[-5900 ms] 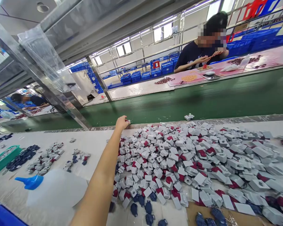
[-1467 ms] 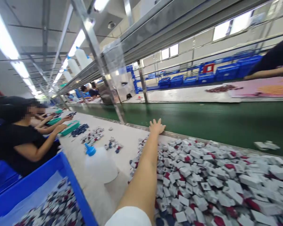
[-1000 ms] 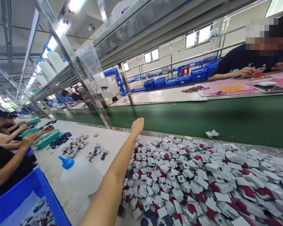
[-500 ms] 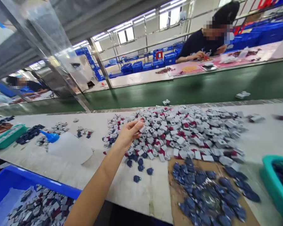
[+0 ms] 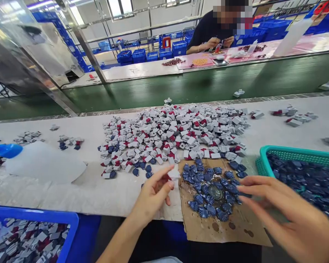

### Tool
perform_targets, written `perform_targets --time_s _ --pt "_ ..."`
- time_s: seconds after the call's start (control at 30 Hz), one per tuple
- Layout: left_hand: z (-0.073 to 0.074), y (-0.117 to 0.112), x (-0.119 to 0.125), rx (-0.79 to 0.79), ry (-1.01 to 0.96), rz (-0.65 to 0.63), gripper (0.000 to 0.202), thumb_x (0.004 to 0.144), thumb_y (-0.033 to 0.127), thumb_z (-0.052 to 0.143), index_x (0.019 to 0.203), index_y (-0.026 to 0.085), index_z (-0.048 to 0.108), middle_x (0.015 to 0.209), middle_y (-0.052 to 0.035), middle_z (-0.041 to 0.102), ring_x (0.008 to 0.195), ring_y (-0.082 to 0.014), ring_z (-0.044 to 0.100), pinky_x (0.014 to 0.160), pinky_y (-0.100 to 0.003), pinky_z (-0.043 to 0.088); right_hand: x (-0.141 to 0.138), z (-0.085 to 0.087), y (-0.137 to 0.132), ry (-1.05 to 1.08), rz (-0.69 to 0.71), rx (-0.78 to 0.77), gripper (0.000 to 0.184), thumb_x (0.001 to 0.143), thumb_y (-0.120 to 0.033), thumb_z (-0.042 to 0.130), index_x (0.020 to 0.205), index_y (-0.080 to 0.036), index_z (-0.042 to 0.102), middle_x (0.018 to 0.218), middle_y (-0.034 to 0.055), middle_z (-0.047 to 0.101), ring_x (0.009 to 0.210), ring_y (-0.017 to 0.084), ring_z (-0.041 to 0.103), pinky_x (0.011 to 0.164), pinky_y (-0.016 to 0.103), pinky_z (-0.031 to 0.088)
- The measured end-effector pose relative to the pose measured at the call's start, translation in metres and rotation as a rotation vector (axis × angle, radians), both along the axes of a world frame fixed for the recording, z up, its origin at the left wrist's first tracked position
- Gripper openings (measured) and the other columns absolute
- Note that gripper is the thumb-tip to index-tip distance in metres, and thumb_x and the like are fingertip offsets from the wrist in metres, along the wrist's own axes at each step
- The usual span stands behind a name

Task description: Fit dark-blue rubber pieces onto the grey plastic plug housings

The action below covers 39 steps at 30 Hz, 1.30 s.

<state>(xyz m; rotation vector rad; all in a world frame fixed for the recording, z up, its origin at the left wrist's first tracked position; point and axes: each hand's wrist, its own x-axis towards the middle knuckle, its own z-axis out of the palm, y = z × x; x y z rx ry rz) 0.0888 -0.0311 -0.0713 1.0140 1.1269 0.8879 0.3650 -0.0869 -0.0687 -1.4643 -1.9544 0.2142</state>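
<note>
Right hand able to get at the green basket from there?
Likely yes. The right hand is right beside the green basket, and nothing seems to stand between them. The cardboard lies on the hand's other side.

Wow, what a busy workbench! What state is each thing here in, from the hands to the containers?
Left hand: pinching a small white piece.
Right hand: open, fingers spread, blurred.
Cardboard sheet: under a heap of navy pieces.
Teal basket: filled with navy pieces.
Blue crate: holding white-and-red pieces.
Squeeze bottle: lying on its side.
</note>
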Motion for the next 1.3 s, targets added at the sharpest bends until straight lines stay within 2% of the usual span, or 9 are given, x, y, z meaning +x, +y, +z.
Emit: perform_targets --time_s 0.17,0.27,0.4,0.47,0.67,0.9,1.07,1.17,1.3 --pt "-0.021 -0.014 0.005 0.145 0.061 -0.016 0.031 0.085 0.030 0.062 0.113 0.023 0.071 0.101 -0.0079 0.058 0.078 -0.0154 0.057 0.062 -0.025 0.058 -0.039 -0.018 0.007 -0.047 0.111 -0.040 0.021 0.102 -0.026 0.043 0.114 -0.026 0.060 0.109 0.0058 0.058 0.099 0.018 0.061 0.075 0.025 0.054" --pt "-0.022 -0.014 0.005 0.175 0.089 -0.042 0.030 0.088 0.028 0.058 0.115 0.024 0.070 0.104 -0.0082 0.060 0.081 -0.0166 0.059 0.066 -0.026 0.059 -0.036 -0.022 0.007 -0.137 0.153 -0.030 0.024 0.102 -0.021 0.040 0.117 -0.026 0.058 0.114 0.0051 0.057 0.103 0.017 0.061 0.076 0.023 0.053" --pt "-0.020 -0.011 0.003 0.181 0.113 -0.080 0.030 0.088 0.026 0.058 0.116 0.024 0.069 0.103 -0.0082 0.061 0.080 -0.0166 0.060 0.064 -0.025 0.058 -0.027 -0.020 0.004 -0.200 0.168 0.014 0.018 0.103 -0.021 0.044 0.115 -0.022 0.056 0.118 0.0036 0.057 0.104 0.015 0.059 0.094 0.026 0.045" --pt "-0.021 -0.011 0.003 0.192 0.119 -0.084 0.031 0.088 0.026 0.057 0.116 0.024 0.069 0.103 -0.0084 0.062 0.081 -0.0168 0.060 0.065 -0.024 0.057 -0.026 -0.017 0.005 -0.259 0.196 0.034 0.018 0.103 -0.022 0.044 0.115 -0.019 0.056 0.114 0.0050 0.057 0.102 0.017 0.059 0.096 0.029 0.042" --pt "-0.024 -0.011 0.000 0.260 0.133 -0.137 0.034 0.091 0.029 0.054 0.122 0.020 0.064 0.104 -0.0088 0.061 0.079 -0.0149 0.058 0.068 -0.026 0.058 -0.033 -0.011 0.009 -0.491 0.223 0.107 0.029 0.107 -0.024 0.032 0.111 -0.010 0.057 0.101 0.0088 0.059 0.092 0.021 0.059 0.088 0.035 0.041" --pt "-0.022 -0.010 0.000 0.253 0.129 -0.137 0.033 0.090 0.026 0.054 0.120 0.018 0.065 0.102 -0.0085 0.061 0.078 -0.0148 0.058 0.068 -0.027 0.059 -0.036 -0.006 0.014 -0.531 0.267 0.056 0.031 0.106 -0.023 0.027 0.100 -0.015 0.056 0.081 0.0046 0.059 0.071 0.018 0.060 0.060 0.030 0.044" --pt "-0.024 -0.011 0.000 0.230 0.107 -0.120 0.033 0.088 0.027 0.057 0.119 0.019 0.067 0.102 -0.0087 0.062 0.081 -0.0158 0.058 0.067 -0.027 0.058 -0.037 -0.004 0.019 -0.602 0.296 0.050 0.028 0.100 -0.014 0.027 0.095 -0.015 0.055 0.080 0.0061 0.057 0.068 0.020 0.061 0.051 0.030 0.043" --pt "-0.026 -0.011 0.000 0.165 0.025 -0.076 0.034 0.084 0.030 0.065 0.116 0.020 0.069 0.101 -0.0078 0.063 0.083 -0.0160 0.059 0.067 -0.025 0.057 -0.038 0.000 0.022 -0.579 0.334 0.018 0.026 0.099 -0.014 0.028 0.094 -0.016 0.053 0.078 0.0055 0.057 0.062 0.018 0.060 0.045 0.028 0.041" --pt "-0.023 -0.013 -0.001 -0.034 -0.254 -0.023 0.040 0.073 0.032 0.079 0.111 0.021 0.072 0.092 -0.0047 0.069 0.082 -0.0129 0.064 0.071 -0.020 0.055 -0.037 0.000 0.028 -0.499 0.345 -0.034 0.024 0.099 -0.017 0.030 0.097 -0.017 0.054 0.080 0.0053 0.059 0.063 0.017 0.061 0.047 0.026 0.045"
